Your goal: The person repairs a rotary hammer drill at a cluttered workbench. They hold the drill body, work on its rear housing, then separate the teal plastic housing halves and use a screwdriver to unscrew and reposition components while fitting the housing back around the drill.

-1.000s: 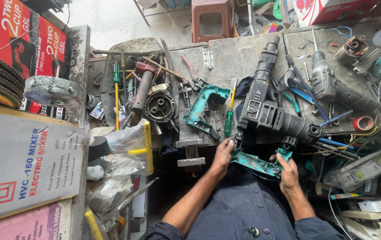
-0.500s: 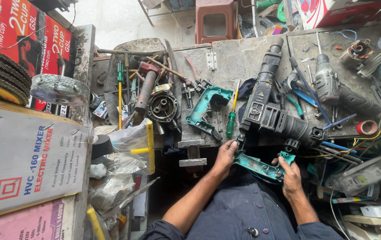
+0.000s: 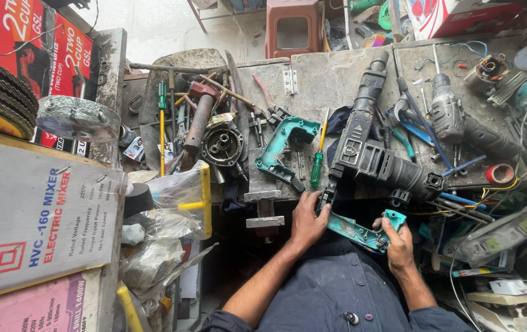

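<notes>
Both hands grasp drill's (image 3: 374,157) teal handle shell (image 3: 361,229) at surface's (image 3: 331,77) near edge: left hand (image 3: 308,222), right hand (image 3: 397,241). Reassembly step, likely; seating needs alignment.

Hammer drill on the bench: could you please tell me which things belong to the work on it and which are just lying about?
In hand:
hammer drill
teal handle half, gripped by left hand and right hand

Lying about:
loose teal handle shell
green screwdriver
grey drill
motor part
red tape roll
</notes>
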Demonstrator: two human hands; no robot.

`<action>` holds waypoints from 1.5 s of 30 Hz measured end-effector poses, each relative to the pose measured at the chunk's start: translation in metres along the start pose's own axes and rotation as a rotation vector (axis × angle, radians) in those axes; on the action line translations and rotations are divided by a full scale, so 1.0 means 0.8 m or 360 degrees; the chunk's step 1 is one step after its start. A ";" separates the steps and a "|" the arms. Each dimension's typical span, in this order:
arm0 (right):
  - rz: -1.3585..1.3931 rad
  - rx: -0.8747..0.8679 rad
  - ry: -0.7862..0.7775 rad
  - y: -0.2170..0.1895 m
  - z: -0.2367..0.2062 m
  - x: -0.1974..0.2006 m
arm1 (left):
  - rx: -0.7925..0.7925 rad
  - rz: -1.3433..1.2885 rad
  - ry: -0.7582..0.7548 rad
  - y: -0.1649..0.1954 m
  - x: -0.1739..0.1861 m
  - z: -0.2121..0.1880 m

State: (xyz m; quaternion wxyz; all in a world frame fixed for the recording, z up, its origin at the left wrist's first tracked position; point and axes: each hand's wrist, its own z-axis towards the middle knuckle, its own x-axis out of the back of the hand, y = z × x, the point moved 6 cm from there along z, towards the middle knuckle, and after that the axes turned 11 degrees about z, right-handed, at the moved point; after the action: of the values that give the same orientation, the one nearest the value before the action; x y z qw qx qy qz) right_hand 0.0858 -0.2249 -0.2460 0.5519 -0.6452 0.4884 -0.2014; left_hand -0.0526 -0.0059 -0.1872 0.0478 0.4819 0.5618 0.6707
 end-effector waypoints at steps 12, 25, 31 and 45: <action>0.0082 -0.0003 0.0038 -0.005 -0.005 -0.014 | -0.0448 0.0578 0.0315 0.015 -0.008 0.003; 0.0086 -0.0064 0.0101 0.004 0.003 -0.018 | -0.0514 0.0635 0.0304 0.035 -0.010 0.008; -0.0027 -0.0035 0.0111 0.008 0.002 -0.015 | -0.0574 0.0747 0.0328 0.045 -0.011 0.004; -0.0045 -0.0009 0.0117 0.016 0.000 -0.013 | -0.0536 0.0658 0.0228 0.030 -0.021 0.009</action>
State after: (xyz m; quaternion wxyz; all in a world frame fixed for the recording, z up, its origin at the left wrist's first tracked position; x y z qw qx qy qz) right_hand 0.0757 -0.2152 -0.2548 0.5289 -0.6458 0.4997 -0.2313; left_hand -0.0272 -0.0200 -0.1786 -0.0504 0.5229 0.3341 0.7825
